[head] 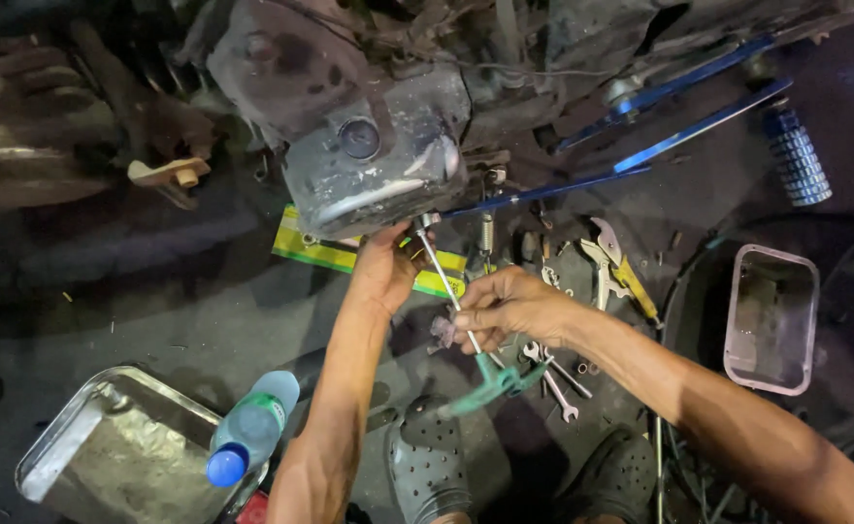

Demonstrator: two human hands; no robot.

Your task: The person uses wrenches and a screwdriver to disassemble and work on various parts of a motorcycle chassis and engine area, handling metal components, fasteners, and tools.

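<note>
Landmark is the grimy engine case (374, 160), top centre, and everything is placed off it, left to right. Far below-left of it sits a metal tray (107, 451) on the floor, with a clear plastic bottle (250, 425) with a blue cap leaning at the tray's right edge. Your left hand (383, 267) is up at the case's bottom edge, fingers curled around the top end of the T-handle wrench (461, 315), steadying the tip where it meets the case. Your right hand (505, 309), below-right of the case, is closed on the wrench shaft just above its green handle. A yellow-green strip (330, 254) lies right under the case. Right of the case: locking pliers (609, 267), loose spanners (555, 374), then a clear rectangular container (771, 315).

Risk, as I judge it: the shaft runs tilted, so the tip may slip off the fastener and round it, or jab your left fingers. A loosened part could also drop among the tools.
</note>
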